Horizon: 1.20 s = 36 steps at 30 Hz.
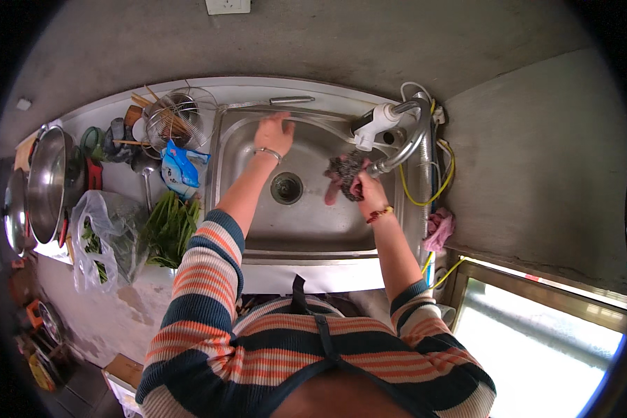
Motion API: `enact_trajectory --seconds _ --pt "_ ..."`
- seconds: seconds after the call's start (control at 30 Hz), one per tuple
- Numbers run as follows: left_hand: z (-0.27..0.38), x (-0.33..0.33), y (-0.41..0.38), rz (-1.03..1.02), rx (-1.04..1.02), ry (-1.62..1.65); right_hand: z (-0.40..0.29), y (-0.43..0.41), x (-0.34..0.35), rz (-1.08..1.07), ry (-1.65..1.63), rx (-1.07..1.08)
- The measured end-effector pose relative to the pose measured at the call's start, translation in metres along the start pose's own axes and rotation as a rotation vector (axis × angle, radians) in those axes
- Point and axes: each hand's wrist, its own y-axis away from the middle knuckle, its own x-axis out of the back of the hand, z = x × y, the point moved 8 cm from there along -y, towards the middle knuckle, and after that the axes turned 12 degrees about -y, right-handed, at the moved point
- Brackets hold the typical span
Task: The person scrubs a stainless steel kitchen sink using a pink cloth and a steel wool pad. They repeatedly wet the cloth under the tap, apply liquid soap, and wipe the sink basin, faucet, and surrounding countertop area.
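A stainless steel sink (334, 227) lies before me, with a round drain (287, 188) left of its middle. My left hand (275, 133) is over the basin's back left part, near the back rim, thumb apart from the fingers and nothing visible in it. My right hand (370, 190) grips a dark steel wool scourer (347, 170) together with a pinkish cloth (332, 193), over the basin's right side. Just above that hand are the end of the bent metal spout (397, 159) and the white faucet body (379, 125). No running water can be made out.
A wire skimmer (183, 120) lies behind the sink's left corner. Leafy greens (172, 230), a blue plastic packet (182, 170), a plastic bag (120, 235) and a metal pan (47, 183) fill the left counter. Yellow tubing (423, 202) and a pink rag (439, 229) hang at right.
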Motion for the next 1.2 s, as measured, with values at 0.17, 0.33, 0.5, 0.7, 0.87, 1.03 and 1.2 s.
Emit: enact_trajectory --seconds 0.17,0.33,0.5,0.7,0.87,1.03,1.2 --pt "0.012 0.044 -0.037 0.320 -0.272 -0.565 0.040 -0.063 -0.031 -0.008 0.252 0.205" --pt "-0.036 0.013 -0.082 -0.187 -0.178 -0.635 0.008 -0.087 -0.090 -0.031 0.724 0.642" --pt "-0.020 0.031 -0.080 -0.075 -0.305 -0.440 -0.014 -0.108 -0.090 0.355 1.098 1.066" --pt "-0.025 0.044 -0.087 -0.060 -0.333 -0.270 0.043 -0.149 -0.136 0.161 1.317 1.044" --pt "-0.012 0.042 -0.095 -0.073 -0.356 -0.242 0.088 -0.152 -0.215 -0.206 1.274 1.125" --pt "-0.026 0.048 -0.099 -0.088 -0.330 -0.266 0.056 -0.153 -0.154 -0.104 1.431 1.074" --pt "-0.022 0.052 -0.099 -0.073 -0.366 -0.236 0.035 -0.133 -0.108 0.112 1.208 1.148"
